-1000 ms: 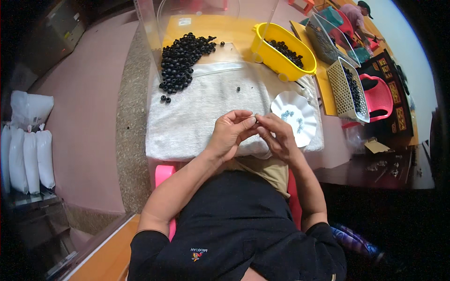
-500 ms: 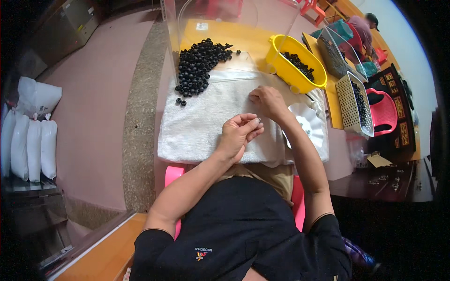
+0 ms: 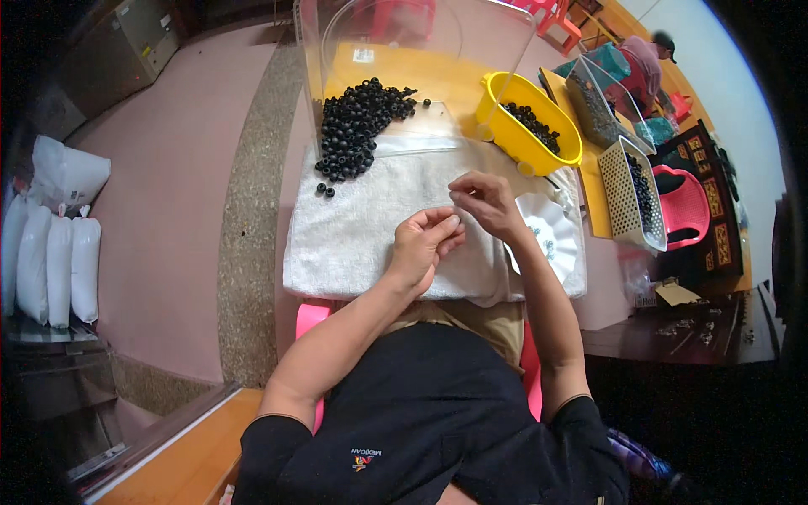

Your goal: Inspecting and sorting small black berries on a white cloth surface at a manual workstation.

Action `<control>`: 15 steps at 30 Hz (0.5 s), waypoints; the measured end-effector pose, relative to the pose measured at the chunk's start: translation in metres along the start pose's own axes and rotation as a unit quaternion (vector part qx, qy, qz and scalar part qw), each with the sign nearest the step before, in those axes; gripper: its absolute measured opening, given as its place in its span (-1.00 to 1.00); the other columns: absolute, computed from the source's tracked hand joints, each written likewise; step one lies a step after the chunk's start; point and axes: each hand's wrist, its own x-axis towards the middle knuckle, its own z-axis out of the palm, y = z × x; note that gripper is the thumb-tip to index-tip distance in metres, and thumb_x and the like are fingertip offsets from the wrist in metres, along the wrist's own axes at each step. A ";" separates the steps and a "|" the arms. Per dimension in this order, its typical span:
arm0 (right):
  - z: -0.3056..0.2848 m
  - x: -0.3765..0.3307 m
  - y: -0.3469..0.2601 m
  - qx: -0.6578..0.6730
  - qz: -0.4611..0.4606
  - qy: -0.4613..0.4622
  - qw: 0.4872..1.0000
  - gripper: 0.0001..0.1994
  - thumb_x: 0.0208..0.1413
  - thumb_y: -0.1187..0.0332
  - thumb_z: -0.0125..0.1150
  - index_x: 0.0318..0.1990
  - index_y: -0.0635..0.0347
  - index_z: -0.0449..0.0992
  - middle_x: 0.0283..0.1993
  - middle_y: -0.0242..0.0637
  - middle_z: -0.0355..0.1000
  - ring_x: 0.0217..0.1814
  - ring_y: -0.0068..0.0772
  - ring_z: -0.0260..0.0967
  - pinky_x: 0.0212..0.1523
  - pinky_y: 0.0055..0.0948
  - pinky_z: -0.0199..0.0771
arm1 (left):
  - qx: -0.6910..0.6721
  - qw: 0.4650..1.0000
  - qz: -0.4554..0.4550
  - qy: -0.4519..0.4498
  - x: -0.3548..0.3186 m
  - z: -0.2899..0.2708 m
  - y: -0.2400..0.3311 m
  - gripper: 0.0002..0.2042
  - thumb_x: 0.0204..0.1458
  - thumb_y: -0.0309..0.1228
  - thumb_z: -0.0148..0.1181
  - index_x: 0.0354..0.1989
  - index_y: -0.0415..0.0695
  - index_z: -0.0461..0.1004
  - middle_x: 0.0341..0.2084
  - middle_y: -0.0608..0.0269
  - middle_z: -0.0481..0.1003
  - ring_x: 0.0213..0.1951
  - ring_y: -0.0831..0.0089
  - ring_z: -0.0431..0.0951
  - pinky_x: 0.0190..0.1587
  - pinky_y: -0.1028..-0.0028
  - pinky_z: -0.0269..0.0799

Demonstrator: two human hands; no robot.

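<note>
- I see the left hand [image 3: 425, 244] over the near part of the white towel [image 3: 353, 236], fingers curled inward with thumb and fingertips pinched together; whatever sits in that pinch is too small for me to make out.
- The right hand [image 3: 481, 200] is raised a little farther out over the towel, thumb and forefinger pressed together; I cannot tell whether a bead or a thread is between them.
- The two hands are near each other but apart; if a string runs between them, it does not show from here.
- The pile of black beads [image 3: 358, 126] lies at the far end of the towel, spilling onto a clear plastic sheet [image 3: 421, 139]; two stray beads [image 3: 324, 190] sit just beside the pile's near edge.
- A clear curved guard [image 3: 404, 50] stands behind the pile, and its glare blurs the yellow table surface behind it.
- The yellow tub [image 3: 526, 126] to the right holds more black beads, though its rim hides how many.
- A white scalloped plate [image 3: 551, 236] lies just right of the right forearm, partly covered by it.
- A white mesh basket [image 3: 631, 194] with dark contents stands farther right, bent by the lens.
- A person [image 3: 644, 63] at the far upper right is small and partly cut off.
</note>
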 end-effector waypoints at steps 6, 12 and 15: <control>-0.001 -0.023 -0.007 0.249 0.071 -0.016 0.966 -0.88 0.10 0.55 0.24 -0.21 0.36 0.55 -0.26 -0.38 0.45 -0.23 -0.61 0.38 -0.20 -0.60 0.41 | 0.020 0.999 -0.023 -0.045 0.000 0.000 0.000 -0.82 0.12 -0.56 0.15 -0.11 -0.34 0.44 -0.30 0.14 0.52 -0.27 0.43 0.57 -0.13 0.48 0.58; -0.007 -0.032 -0.010 0.275 0.095 0.000 0.957 -0.90 0.00 0.59 0.31 -0.29 0.35 0.56 -0.28 -0.37 0.45 -0.22 -0.58 0.37 -0.18 -0.58 0.38 | 0.053 0.996 -0.028 -0.062 -0.003 0.001 -0.002 -0.82 0.13 -0.55 0.15 -0.11 -0.34 0.46 -0.27 0.16 0.53 -0.25 0.42 0.58 -0.07 0.44 0.57; -0.008 -0.035 -0.010 0.247 0.080 0.008 0.966 -0.91 -0.04 0.61 0.33 -0.34 0.34 0.57 -0.29 -0.35 0.45 -0.21 -0.56 0.38 -0.17 -0.57 0.38 | 0.074 0.995 -0.026 -0.063 -0.004 0.002 -0.001 -0.82 0.12 -0.56 0.15 -0.11 -0.33 0.47 -0.27 0.17 0.53 -0.26 0.43 0.58 -0.08 0.44 0.57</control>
